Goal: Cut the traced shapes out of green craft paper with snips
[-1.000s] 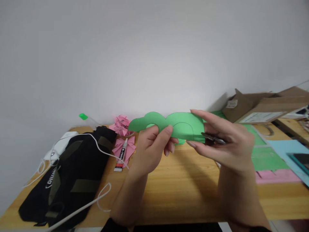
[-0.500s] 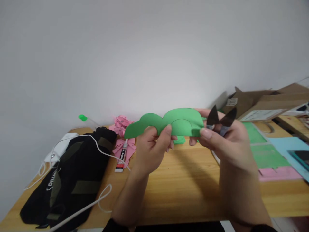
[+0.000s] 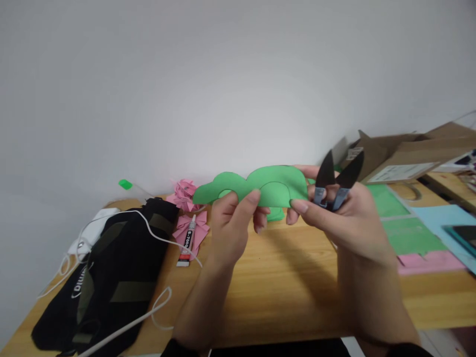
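Above the wooden table (image 3: pixel 282 287), beyond its near edge, scalloped green paper (image 3: pixel 275 193) is pinched by left hand (image 3: pixel 232 223) and right hand (image 3: pixel 351 223). Scissors (image 3: pixel 347 178) are right-held.

Black bag (image 3: pixel 122 258) left, cardboard box (image 3: pixel 416 152) right.

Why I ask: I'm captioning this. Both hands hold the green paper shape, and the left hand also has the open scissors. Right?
The right hand, not the left hand, has the open scissors, as the head view shows; both do hold the green paper shape.

The head-worn view faces forward (and down) across the table (image 3: pixel 275 287).
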`<control>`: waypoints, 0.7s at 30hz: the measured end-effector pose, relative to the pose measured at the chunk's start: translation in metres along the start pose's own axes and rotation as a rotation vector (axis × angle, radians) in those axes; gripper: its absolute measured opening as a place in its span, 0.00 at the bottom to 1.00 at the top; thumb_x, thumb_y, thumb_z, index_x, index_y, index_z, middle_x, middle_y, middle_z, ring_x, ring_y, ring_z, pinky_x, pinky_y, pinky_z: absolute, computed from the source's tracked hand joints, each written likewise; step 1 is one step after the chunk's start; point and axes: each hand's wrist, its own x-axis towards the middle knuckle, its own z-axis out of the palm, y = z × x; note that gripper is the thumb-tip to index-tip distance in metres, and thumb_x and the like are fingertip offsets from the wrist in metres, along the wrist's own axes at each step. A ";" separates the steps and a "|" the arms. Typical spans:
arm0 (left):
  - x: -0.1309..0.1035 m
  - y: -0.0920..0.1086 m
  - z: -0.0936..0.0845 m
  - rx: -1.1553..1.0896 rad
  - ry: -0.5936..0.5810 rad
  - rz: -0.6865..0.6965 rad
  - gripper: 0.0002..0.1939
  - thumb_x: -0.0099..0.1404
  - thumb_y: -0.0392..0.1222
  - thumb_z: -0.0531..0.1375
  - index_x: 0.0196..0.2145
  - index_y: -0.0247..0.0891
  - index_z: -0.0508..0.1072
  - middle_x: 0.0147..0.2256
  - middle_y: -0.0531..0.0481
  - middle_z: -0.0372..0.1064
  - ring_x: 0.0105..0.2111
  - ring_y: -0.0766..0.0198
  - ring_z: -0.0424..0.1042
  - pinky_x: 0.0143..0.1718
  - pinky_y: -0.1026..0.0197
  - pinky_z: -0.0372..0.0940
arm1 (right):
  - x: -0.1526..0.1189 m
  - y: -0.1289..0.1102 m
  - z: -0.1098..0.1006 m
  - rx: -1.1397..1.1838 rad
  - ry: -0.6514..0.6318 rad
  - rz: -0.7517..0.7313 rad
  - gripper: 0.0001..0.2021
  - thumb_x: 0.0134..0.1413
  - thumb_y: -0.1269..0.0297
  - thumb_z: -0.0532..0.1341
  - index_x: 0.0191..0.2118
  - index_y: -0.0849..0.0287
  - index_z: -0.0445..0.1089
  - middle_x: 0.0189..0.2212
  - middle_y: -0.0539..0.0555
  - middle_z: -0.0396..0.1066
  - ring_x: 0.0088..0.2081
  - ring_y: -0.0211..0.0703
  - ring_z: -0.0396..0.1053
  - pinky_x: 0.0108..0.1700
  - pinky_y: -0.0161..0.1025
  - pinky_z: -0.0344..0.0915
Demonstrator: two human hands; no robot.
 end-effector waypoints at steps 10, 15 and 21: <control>-0.006 -0.005 0.020 -0.115 -0.134 -0.058 0.17 0.65 0.46 0.63 0.22 0.35 0.71 0.21 0.52 0.69 0.18 0.73 0.62 0.17 0.70 0.57 | 0.000 0.004 -0.001 -0.062 0.064 0.005 0.21 0.48 0.70 0.73 0.50 0.54 0.75 0.21 0.43 0.63 0.23 0.39 0.70 0.23 0.36 0.63; -0.007 -0.005 0.020 -0.130 -0.116 -0.071 0.16 0.65 0.45 0.62 0.22 0.36 0.70 0.19 0.53 0.67 0.18 0.73 0.60 0.18 0.69 0.55 | -0.002 0.006 -0.001 -0.072 0.086 0.001 0.22 0.47 0.68 0.74 0.50 0.53 0.75 0.21 0.43 0.65 0.23 0.40 0.70 0.23 0.38 0.64; -0.010 -0.007 0.019 -0.135 -0.112 -0.035 0.19 0.68 0.47 0.61 0.21 0.37 0.67 0.18 0.55 0.63 0.18 0.72 0.58 0.18 0.67 0.51 | -0.003 0.004 0.004 -0.028 0.089 0.005 0.21 0.46 0.67 0.74 0.48 0.51 0.75 0.20 0.43 0.67 0.22 0.40 0.70 0.25 0.39 0.67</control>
